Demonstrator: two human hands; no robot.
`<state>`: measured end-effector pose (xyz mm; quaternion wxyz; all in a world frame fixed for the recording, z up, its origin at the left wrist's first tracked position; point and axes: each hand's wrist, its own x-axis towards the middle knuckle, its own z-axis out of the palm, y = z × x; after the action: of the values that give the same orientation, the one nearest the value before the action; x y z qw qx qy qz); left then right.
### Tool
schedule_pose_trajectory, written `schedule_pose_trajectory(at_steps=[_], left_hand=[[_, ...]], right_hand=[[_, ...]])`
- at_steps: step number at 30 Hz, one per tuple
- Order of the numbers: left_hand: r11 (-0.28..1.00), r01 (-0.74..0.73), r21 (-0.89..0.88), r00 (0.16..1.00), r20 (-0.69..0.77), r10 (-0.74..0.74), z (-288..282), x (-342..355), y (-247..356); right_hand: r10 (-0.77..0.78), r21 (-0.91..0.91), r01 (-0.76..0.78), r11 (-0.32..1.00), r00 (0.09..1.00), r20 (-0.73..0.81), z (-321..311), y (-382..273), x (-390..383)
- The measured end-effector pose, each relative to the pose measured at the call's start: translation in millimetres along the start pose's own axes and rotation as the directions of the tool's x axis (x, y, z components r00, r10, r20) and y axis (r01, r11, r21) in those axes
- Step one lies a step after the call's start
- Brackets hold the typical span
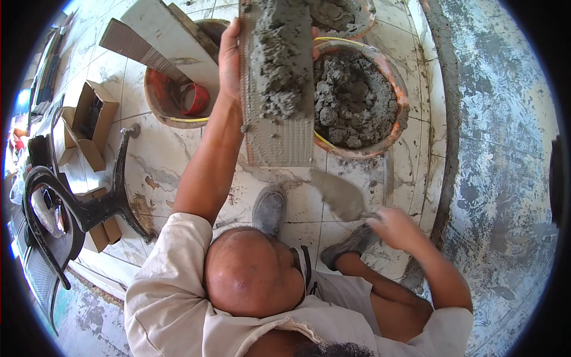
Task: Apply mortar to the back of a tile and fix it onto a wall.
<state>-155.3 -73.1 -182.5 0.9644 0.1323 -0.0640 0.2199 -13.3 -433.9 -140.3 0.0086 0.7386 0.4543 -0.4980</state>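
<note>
A long, narrow tile (279, 146) lies across my left hand (229, 65), its ridged back facing up. My thumb side shows at the tile's left edge and fingertips curl at its right edge; the palm is hidden beneath. Grey mortar (279, 65) is heaped in a rough strip along the tile, thickest over its upper and middle part, with the near end mostly bare. My right hand (395, 229) is closed round the handle of a trowel (339, 195), apart from the tile and below its near right corner. Its blade is coated grey and slightly blurred.
Just right of the tile stands a bucket (401, 107) of lumpy mortar, with another mortar container (366, 21) behind. At left, a bucket (148, 98) holds a red cup (195, 99) and tile pieces (172, 44). A metal-framed chair (83, 211) and cardboard boxes (98, 128) stand farther left.
</note>
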Motion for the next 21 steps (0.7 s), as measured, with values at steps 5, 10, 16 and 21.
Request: schedule_pose_trajectory(at_steps=[5, 10, 16, 21], left_hand=[[0.99, -0.116, 0.08, 0.985, -0.119, 0.125, -4.0, -40.3, 11.9], [0.992, -0.126, -0.012, 0.987, -0.103, 0.124, -10.8, -80.8, 23.5], [0.973, -0.131, 0.192, 0.945, -0.272, 0.18, -9.4, -103.1, 24.7], [0.943, -0.147, 0.3, 0.889, -0.378, 0.259, -29.8, -111.2, 21.3]], right_hand=[[-0.062, 0.056, 0.054, 0.997, 0.987, 0.146, 109.3, 33.5, 109.5], [0.048, -0.006, -0.048, 0.999, 0.999, -0.007, 105.2, 14.4, 187.3], [0.08, -0.112, -0.142, 0.983, 0.898, -0.432, 112.6, 21.8, 209.8], [0.157, -0.107, -0.214, 0.971, 0.907, -0.392, 136.1, 1.1, 191.1]])
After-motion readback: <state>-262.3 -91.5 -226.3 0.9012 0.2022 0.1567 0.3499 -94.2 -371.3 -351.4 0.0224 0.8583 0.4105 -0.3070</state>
